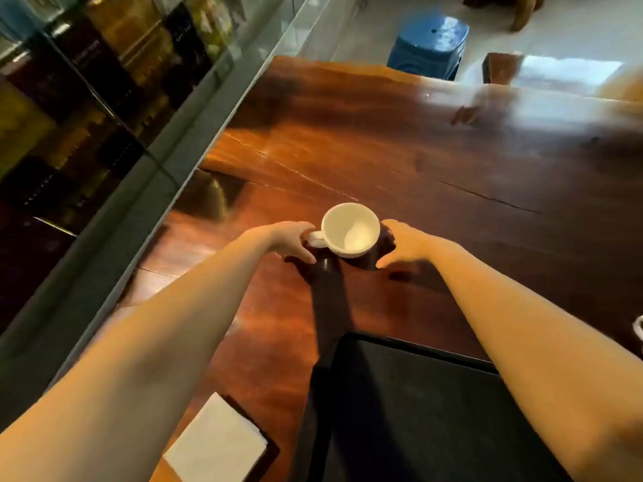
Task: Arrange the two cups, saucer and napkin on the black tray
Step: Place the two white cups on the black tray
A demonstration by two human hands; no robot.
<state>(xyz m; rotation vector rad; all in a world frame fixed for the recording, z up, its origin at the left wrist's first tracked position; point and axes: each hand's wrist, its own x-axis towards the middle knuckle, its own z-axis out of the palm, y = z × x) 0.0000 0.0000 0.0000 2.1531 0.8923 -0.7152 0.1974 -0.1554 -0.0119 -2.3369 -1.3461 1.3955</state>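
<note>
Both open, empty: left hand [294, 240] at handle, right hand [400, 243] opposite—cup [351, 229] w/ dark saucer [382, 250] probably beneath, lift level.

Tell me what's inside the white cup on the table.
Nothing visible: the white cup looks empty, its pale inner wall and bottom showing. It stands on the wooden table; what lies directly under its base is hidden.

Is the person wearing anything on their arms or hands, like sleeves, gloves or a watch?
No. Both arms are bare all the way up to the picture's edge: no sleeves show. The left hand and right hand have no gloves, and no watch, bracelet or ring can be seen. The picture is a little blurry, so something tiny could be missed.
</note>
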